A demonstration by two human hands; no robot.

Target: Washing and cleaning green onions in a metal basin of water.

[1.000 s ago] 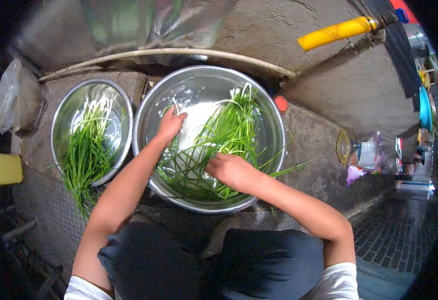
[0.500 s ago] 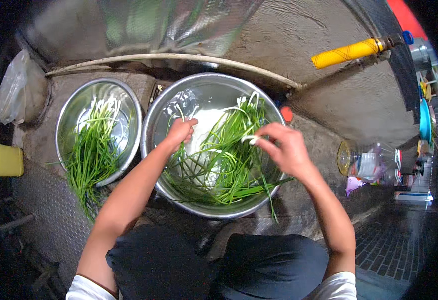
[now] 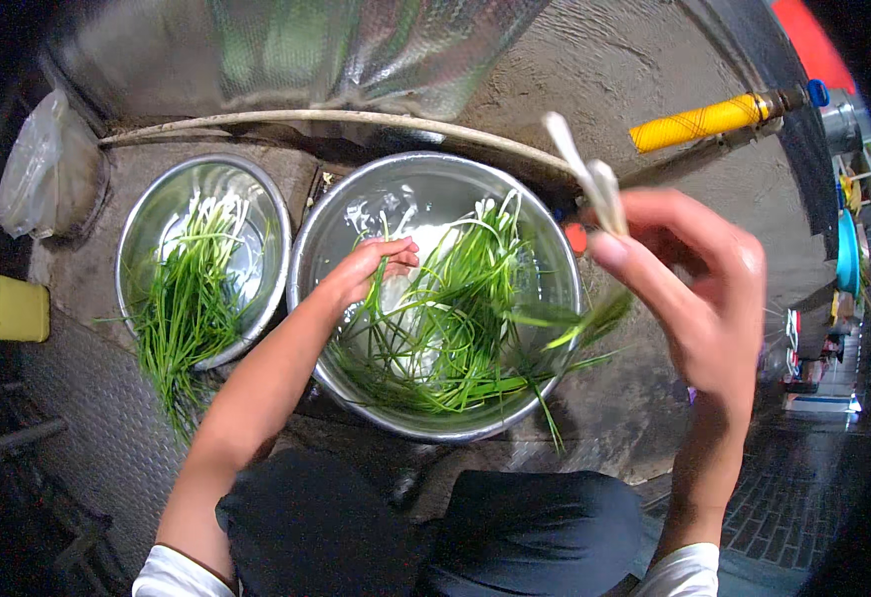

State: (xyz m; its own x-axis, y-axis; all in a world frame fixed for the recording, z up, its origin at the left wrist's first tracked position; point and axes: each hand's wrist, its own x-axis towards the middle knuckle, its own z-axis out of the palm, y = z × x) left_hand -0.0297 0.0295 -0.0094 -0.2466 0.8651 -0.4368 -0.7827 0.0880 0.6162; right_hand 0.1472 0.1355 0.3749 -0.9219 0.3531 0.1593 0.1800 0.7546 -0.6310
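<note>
Large steel basin, centre: holds wet green onions lying fanned, white ends toward 12 o'clock, some green tips hanging over the rim at 5 o'clock. Left hand: inside the basin at its 9 o'clock side, fingers curled loosely into the greens, touching them. Right hand: raised near the camera at 3 o'clock, outside the basin rim, fingers pinched shut on a few lifted stalks, white ends up, green leaves trailing down blurred. Small steel bowl, 9 o'clock of the basin: a second bunch of greens, tips spilling over its 6 o'clock edge. Yellow-handled tap, 1 o'clock. Yellow container, far 9 o'clock. Plastic bag, 10 o'clock.
</note>
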